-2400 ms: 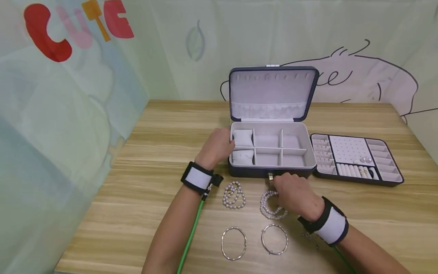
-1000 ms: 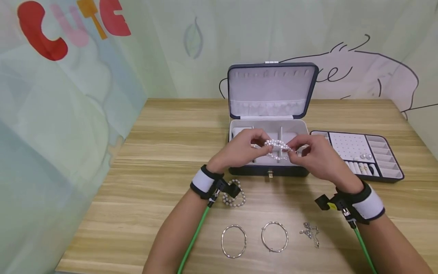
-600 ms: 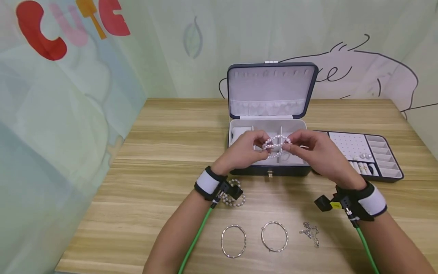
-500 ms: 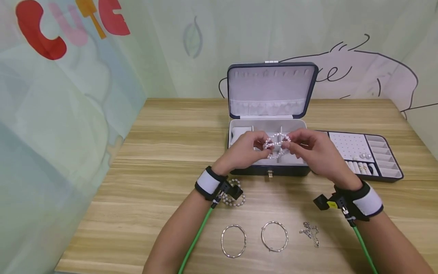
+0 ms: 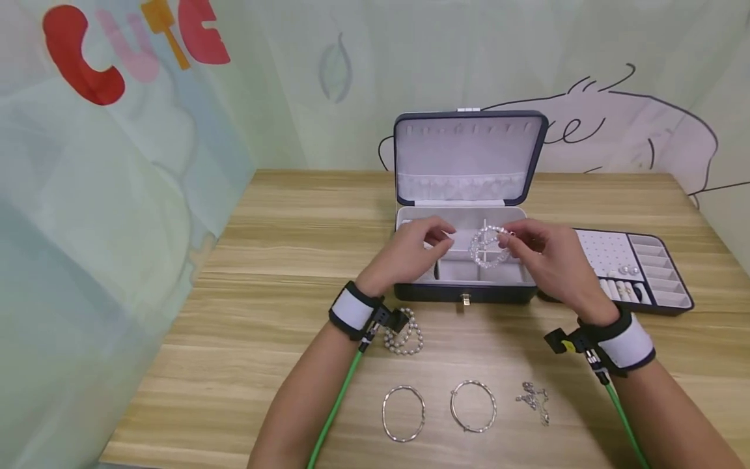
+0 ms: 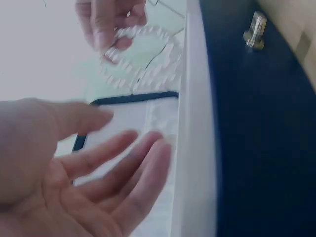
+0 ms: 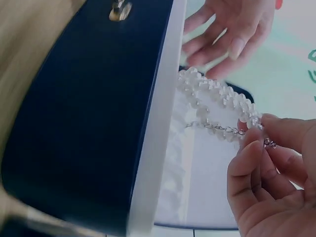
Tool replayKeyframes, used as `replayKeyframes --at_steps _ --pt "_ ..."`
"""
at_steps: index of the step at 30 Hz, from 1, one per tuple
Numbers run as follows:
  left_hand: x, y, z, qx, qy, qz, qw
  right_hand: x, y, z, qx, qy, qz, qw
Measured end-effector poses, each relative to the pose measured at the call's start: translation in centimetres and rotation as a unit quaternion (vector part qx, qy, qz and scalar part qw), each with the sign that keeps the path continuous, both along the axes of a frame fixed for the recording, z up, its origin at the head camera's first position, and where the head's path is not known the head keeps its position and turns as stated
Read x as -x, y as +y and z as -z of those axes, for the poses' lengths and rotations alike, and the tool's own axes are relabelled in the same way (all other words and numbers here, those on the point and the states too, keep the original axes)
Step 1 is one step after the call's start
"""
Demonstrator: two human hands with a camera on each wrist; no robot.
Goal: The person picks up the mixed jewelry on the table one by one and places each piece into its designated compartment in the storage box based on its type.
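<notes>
Over the open jewelry box [image 5: 508,277], my right hand [image 5: 553,264] pinches a coiled clear-bead bracelet [image 5: 476,255] between thumb and fingertips. In the right wrist view the bracelet [image 7: 232,101] hangs in a loop, with a short silver chain end at the fingertips. My left hand [image 5: 407,251] is apart from the bracelet, above the left compartments, its fingers loosely bent with nothing between them. The left wrist view shows that hand [image 6: 98,173] beside the box wall, palm visible. It covers most of the white cushions in the left compartments.
On the table before the box lie a pearl necklace [image 5: 404,348], two silver bangles [image 5: 384,417] and a thin silver chain [image 5: 534,398]. To the right is a removable tray [image 5: 668,280] with earrings and rings. The box lid [image 5: 469,156] stands upright behind.
The bracelet was lifted from the table to over the box and held by both hands. My left hand has since let go and drawn slightly left; the right keeps it.
</notes>
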State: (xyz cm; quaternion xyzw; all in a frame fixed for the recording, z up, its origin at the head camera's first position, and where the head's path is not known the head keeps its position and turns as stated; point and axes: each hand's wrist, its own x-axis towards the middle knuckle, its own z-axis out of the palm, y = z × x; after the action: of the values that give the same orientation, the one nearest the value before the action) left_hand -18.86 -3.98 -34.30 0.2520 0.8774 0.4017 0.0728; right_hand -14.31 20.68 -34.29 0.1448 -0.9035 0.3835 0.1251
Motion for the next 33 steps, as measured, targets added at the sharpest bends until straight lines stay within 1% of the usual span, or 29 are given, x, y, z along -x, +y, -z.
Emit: replayKeyframes --at_steps 2,3,6,7,10,14,17,21,25,31,33 --pt "0.1 -0.6 -0.3 0.007 0.003 -0.056 0.9984 0.2 0.5 -0.1 -0.009 -0.006 0.013 0.9999" --pt "0.1 -0.9 -0.4 0.010 -0.001 -0.086 0.9962 0.4 0.8 -0.2 -0.015 -0.010 0.019 0.9997" --pt "0.4 -2.1 -0.7 0.027 -0.009 -0.166 0.9858 1.0 1.5 -0.7 -0.033 -0.028 0.036 0.9984" --pt "0.6 -2.5 -0.7 0.037 -0.011 -0.182 0.9826 1.3 1.7 -0.8 -0.039 -0.035 0.040 0.9978" --pt "1.0 -3.3 -0.6 0.073 -0.020 -0.210 0.9747 2.3 2.1 -1.0 -0.061 -0.046 0.046 0.9960" --pt "1.2 -3.7 -0.2 0.115 -0.040 -0.230 0.9655 4.0 2.2 -0.7 -0.089 -0.054 0.045 0.9935" --pt "1.3 -3.7 0.0 0.130 -0.054 -0.235 0.9618 5.2 2.1 -0.1 -0.107 -0.064 0.036 0.9915" --pt "1.4 -3.6 0.2 0.136 -0.063 -0.233 0.9609 6.2 1.7 0.4 -0.134 -0.083 0.019 0.9873" --pt "1.4 -3.7 0.2 0.140 -0.057 -0.232 0.9611 7.0 1.0 0.5 -0.169 -0.091 0.008 0.9814" --pt "1.4 -3.7 0.2 0.144 -0.055 -0.230 0.9608 7.8 0.1 0.6 -0.224 -0.112 0.023 0.9679" --pt "1.4 -3.6 0.3 0.145 -0.057 -0.231 0.9604 7.9 -0.1 0.8 -0.242 -0.108 0.031 0.9638"
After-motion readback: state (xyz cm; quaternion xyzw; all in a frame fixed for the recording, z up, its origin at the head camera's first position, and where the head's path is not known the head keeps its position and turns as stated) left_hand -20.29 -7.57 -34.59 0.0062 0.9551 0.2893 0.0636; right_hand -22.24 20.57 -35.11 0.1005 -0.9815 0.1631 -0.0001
